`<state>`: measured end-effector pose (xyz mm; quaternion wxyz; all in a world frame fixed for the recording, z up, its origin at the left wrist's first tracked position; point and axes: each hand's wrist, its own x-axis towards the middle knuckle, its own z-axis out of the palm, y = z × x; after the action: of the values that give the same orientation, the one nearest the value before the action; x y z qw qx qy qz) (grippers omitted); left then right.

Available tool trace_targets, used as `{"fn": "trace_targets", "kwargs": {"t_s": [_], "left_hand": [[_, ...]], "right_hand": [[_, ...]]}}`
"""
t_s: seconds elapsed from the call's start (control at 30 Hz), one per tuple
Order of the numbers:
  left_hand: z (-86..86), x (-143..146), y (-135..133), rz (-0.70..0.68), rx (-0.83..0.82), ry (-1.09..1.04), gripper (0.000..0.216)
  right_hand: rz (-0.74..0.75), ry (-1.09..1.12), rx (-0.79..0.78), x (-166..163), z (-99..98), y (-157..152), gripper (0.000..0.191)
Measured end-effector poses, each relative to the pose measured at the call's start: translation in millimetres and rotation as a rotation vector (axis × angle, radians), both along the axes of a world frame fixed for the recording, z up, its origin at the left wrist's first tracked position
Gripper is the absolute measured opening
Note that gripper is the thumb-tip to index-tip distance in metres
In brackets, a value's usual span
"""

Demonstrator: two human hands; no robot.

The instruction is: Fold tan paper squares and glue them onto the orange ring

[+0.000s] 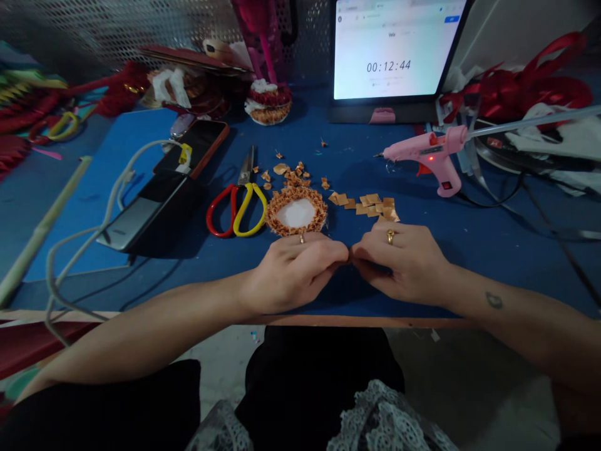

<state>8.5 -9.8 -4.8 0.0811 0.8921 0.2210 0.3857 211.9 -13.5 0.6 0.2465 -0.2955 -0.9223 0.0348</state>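
Observation:
My left hand (300,272) and my right hand (399,260) meet at their fingertips low over the front of the blue table. Both are closed in a pinch, and whatever lies between the fingertips is too small and hidden to make out. Just beyond my left hand lies a ring of ruffled copper-coloured ribbon pieces (320,210) around a white centre. Past my right hand is a loose group of flat copper-gold ribbon squares (370,205). Several folded copper bits (280,169) are scattered behind the ring.
Left of the ring lie scissors (235,210) with red and yellow handles. A pink glue gun (429,153) with a lit red light rests at the right. Farther off stand a tablet (394,56) and a ruffled red-and-copper piece (268,103). A phone (206,141) and white cable (110,194) occupy the left.

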Motion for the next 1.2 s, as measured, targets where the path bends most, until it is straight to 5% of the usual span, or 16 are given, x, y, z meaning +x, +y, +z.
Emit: {"fn": "trace_targets", "kwargs": {"t_s": [0.3,0.73,1.2], "left_hand": [[4.1,5,-5,0.086,-0.071,-0.009,0.027],[6.2,10,-8,0.143,-0.240,-0.075,0.033],[3.8,7,-1,0.037,-0.367,-0.174,0.023]], "right_hand": [[0.000,-0.072,0.258,-8,-2.2,-5,0.009],[-0.061,-0.056,0.325,-20,-9.4,-8,0.009],[-0.079,0.052,0.274,-14,-6.1,-1,0.009]]}}
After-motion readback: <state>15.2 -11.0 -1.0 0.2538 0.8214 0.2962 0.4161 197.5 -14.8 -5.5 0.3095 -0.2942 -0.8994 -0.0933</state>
